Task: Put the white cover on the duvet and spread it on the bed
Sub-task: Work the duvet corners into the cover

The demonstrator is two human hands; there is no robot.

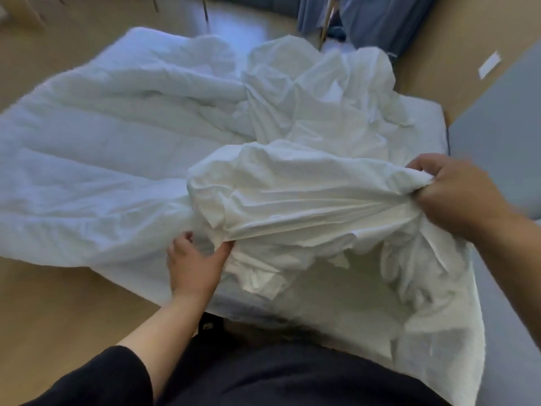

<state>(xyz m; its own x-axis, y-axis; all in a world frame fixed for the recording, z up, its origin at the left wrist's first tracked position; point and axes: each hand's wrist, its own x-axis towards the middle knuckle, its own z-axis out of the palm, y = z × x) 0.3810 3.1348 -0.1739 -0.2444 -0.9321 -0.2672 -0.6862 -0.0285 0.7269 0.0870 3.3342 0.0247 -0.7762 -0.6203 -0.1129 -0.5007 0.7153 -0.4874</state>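
i see the bed (pixel 433 118) under everything, with the duvet (pixel 102 148) spread over its left side and hanging past the near edge toward the wooden floor (pixel 73 303). the white cover (pixel 292 194) lies bunched on the right half, its near part lifted. my right hand (pixel 456 194) clenches a gathered bunch of the cover, and my left hand (pixel 196 265) pinches its lower edge beside the duvet.

text: none readable | labels: none | numbers: none | signs: none
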